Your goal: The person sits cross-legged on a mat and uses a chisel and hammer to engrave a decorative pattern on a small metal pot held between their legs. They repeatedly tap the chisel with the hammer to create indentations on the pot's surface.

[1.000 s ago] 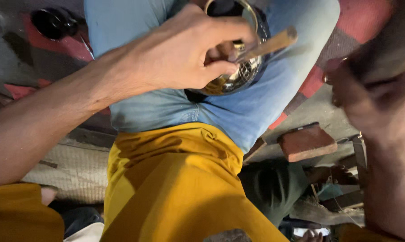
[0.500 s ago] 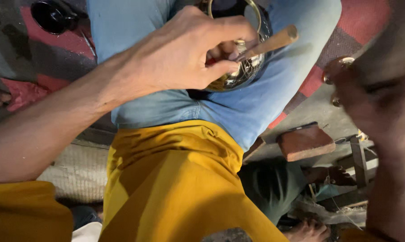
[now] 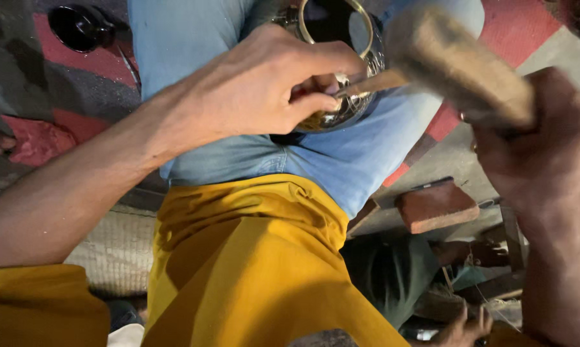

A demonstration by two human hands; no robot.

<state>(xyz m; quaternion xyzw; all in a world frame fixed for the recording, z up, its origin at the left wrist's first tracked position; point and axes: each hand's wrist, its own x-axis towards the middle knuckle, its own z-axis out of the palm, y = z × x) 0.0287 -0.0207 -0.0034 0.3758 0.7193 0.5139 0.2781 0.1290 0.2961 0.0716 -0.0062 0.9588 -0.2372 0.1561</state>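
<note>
Yellow shirt (image 3: pixel 251 270): nearest the camera, filling the frame from 6 to 8 o'clock, creased above the lap.
Jeans (image 3: pixel 341 154): pale blue, just past the shirt, running up toward 12 o'clock.
Right hand (image 3: pixel 547 160): at 3 o'clock, grip closed around the handle of a wooden mallet (image 3: pixel 457 61); the blurred mallet head sits at about 1 o'clock, just beside the vessel.
Left hand (image 3: pixel 264 90): coming in from 9 o'clock, grip pinched shut on a thin wooden-shafted punch (image 3: pixel 373 82), its tip lying against the vessel's side.
Metal vessel (image 3: pixel 348 96): shiny, round, with a brass-coloured rim, resting on the jeans at 12 o'clock, partly hidden behind the left hand.
Wooden block (image 3: pixel 434 205): reddish, on the floor at 4 o'clock, apart from both hands.
Black pot (image 3: pixel 78 26): dark, glossy, far off at 10 o'clock on the red and grey floor.
</note>
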